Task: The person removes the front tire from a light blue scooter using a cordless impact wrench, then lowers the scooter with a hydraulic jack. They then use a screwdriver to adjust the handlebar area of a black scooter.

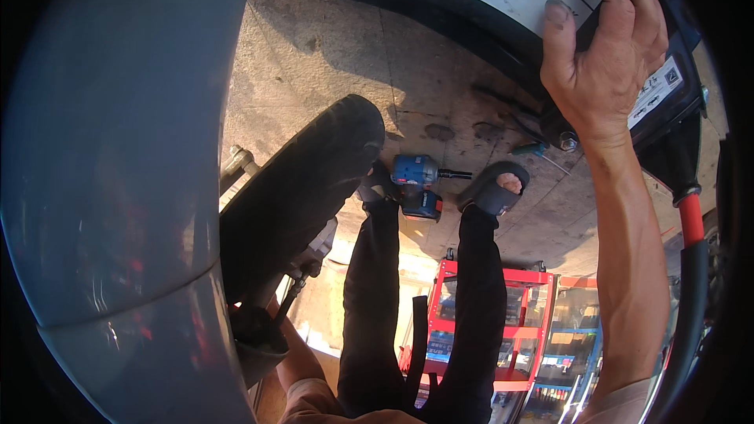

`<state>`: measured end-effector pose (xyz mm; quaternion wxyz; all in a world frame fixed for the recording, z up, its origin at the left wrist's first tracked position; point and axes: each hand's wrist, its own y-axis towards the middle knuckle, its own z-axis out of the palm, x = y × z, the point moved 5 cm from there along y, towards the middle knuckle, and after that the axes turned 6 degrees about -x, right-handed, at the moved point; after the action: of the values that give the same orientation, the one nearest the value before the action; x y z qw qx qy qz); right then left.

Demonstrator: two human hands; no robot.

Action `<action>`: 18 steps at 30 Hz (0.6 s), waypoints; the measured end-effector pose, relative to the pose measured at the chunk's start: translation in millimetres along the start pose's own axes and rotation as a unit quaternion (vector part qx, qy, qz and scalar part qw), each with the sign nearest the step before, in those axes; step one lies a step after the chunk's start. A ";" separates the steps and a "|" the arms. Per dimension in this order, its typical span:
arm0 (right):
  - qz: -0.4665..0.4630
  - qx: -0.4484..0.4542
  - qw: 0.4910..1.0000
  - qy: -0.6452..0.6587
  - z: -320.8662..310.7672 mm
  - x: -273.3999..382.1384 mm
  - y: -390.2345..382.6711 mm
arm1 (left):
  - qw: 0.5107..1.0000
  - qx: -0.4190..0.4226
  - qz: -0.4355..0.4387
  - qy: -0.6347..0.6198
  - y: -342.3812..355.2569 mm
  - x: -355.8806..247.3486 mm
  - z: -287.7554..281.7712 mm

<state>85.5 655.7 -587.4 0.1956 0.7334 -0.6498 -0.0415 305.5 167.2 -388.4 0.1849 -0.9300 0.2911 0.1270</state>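
My right hand (609,55) lies with spread fingers on the pale label of a large black floor jack (463,27) at the upper right. Dirt marks its thumb. My left forearm (294,353) reaches up beside a grey car panel (118,188). The left hand is hidden behind dark parts, so its fingers and anything in them do not show. Close above that arm are a broad black rounded part (314,165), which looks like a tyre, and a grey metal part (320,243). Between my feet a blue cordless impact wrench (415,170) stands on the floor.
A teal-handled screwdriver (532,149) lies near the jack. The jack's black and red handle (691,220) runs down the right side. Lower right stand a red shelf rack (514,332) and a blue one (577,330), both with goods. Concrete floor (314,55) lies below.
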 end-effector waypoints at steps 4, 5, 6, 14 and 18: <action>-0.014 0.017 1.000 -0.013 -0.1 1.5 1.3 | 1.000 0.002 0.002 0.002 0.2 0.2 2.2; -0.015 0.016 1.000 -0.012 0.1 0.2 1.5 | 1.000 0.004 0.002 0.005 0.0 0.6 3.0; -0.016 0.014 1.000 -0.010 0.4 -0.1 0.7 | 1.000 0.005 0.003 0.006 0.1 0.6 3.3; -0.027 0.021 0.999 -0.038 7.3 -9.2 -5.8 | 1.000 0.004 0.005 0.011 -1.8 0.9 3.1; -0.026 0.017 0.999 -0.034 6.2 -8.9 -6.8 | 1.000 0.007 0.006 0.012 -1.1 1.0 3.9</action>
<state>88.5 663.5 -597.2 0.1598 0.7514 -0.6374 -0.0607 306.4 169.2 -391.9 0.1866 -0.9286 0.2995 0.1148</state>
